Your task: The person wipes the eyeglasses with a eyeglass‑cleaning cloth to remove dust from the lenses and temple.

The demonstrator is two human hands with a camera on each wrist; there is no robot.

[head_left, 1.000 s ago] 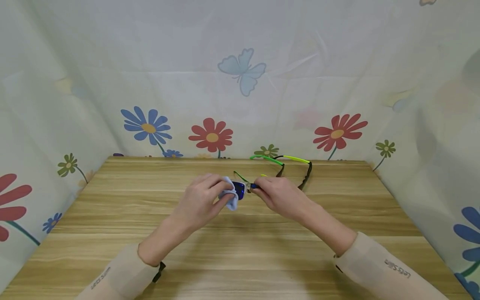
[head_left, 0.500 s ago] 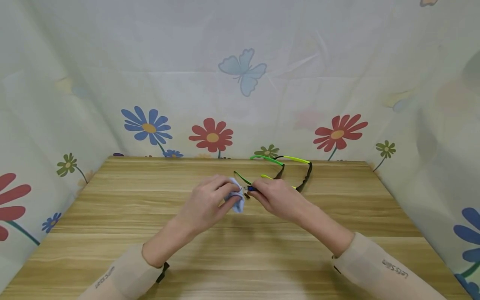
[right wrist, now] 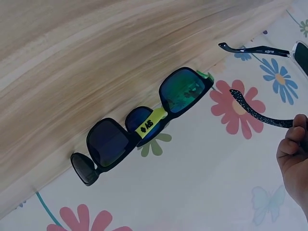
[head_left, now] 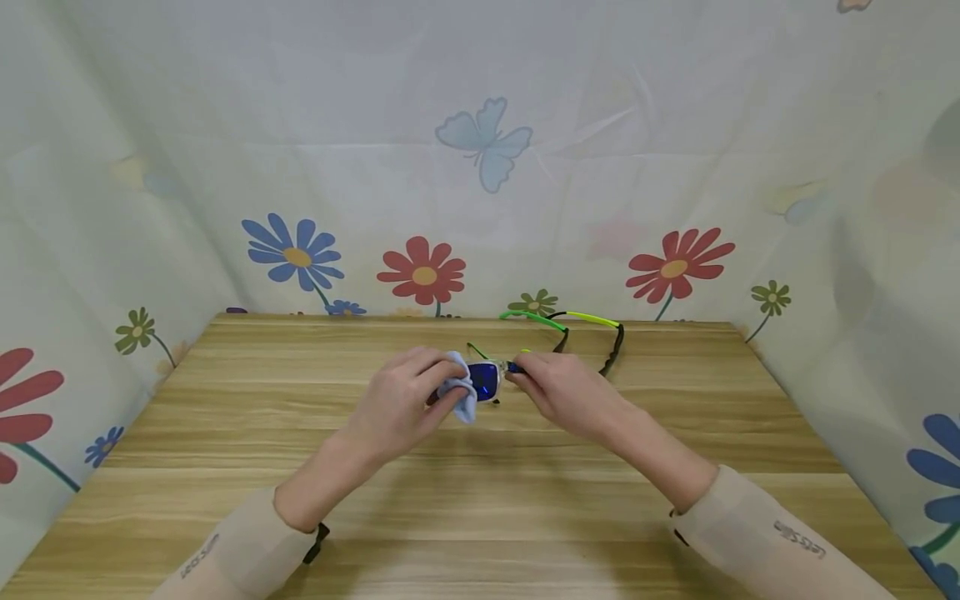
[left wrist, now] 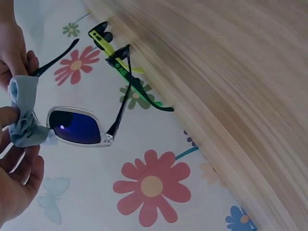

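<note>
Sunglasses with a clear frame and a dark blue lens (head_left: 485, 381) are held above the table between both hands. My left hand (head_left: 405, 400) pinches a folded light blue cloth (head_left: 462, 402) around the lens side on the left. At the other end, my right hand (head_left: 566, 392) grips the dark part by the hinge. In the left wrist view one blue lens (left wrist: 74, 127) shows bare, while the cloth (left wrist: 24, 113) hides the part beside it. Two dark temple arms (right wrist: 260, 115) stick out in the right wrist view, where my right hand (right wrist: 294, 161) is partly cut off.
Behind my right hand, two more pairs of sunglasses stand on the wooden table (head_left: 315, 358): one with green arms (head_left: 536, 317), one with yellow arms (head_left: 596, 318). Their black frames (right wrist: 113, 144) sit close together. A flowered curtain (head_left: 337, 167) encloses the table's back and sides.
My left hand slid right with the cloth, covering the lens, then moved back left, leaving the blue lens bare. My right hand shifted slightly left and back. The other sunglasses stayed put.
</note>
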